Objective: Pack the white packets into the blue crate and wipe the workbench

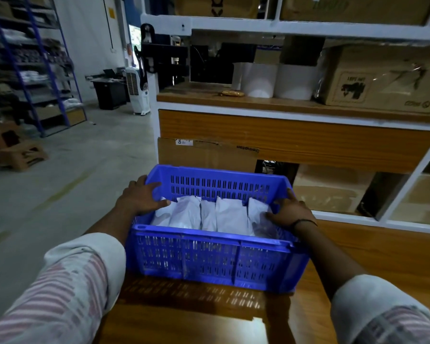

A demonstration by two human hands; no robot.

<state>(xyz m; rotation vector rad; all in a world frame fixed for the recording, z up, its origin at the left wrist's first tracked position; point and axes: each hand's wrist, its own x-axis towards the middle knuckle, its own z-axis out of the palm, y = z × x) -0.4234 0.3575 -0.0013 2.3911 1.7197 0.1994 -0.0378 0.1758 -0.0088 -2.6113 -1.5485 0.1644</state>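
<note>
A blue slotted crate (209,254) stands on the wooden workbench (372,256) in front of me. Several white packets (229,216) stand upright side by side inside it. My left hand (140,196) grips the crate's left rim, fingers curled over the edge and touching the leftmost packet. On the right rim my right hand (292,211) holds the crate, its fingers reaching in beside the rightmost packet. Both sleeves are striped white and red.
Behind the crate rises a wooden shelf unit (296,137) with white rolls (276,80) and a cardboard box (382,80). A flat cardboard sheet (204,152) leans below. To the left lie concrete floor, blue racks (30,65) and an air cooler (138,93).
</note>
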